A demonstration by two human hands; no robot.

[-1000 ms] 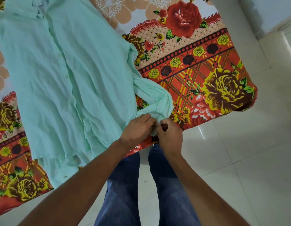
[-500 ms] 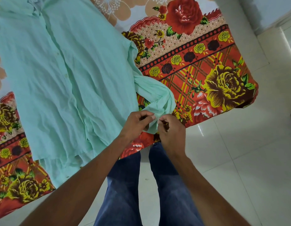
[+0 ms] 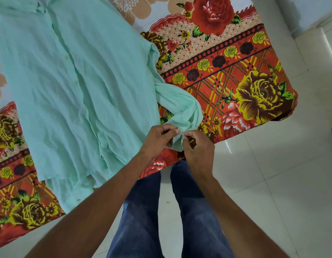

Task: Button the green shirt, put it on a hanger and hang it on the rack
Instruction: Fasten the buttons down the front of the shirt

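Both hands pinch green shirt cuff; no readable writing.

Home, likely a bedroom. Bed with a floral sheet in red, yellow and peach. Glossy pale floor tiles. Light wall at top right, its base blurred. Shirt laid flat on the bed.

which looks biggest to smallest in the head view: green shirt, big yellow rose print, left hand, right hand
1. green shirt
2. big yellow rose print
3. left hand and right hand: alike, and nearer the camera, so unranked.
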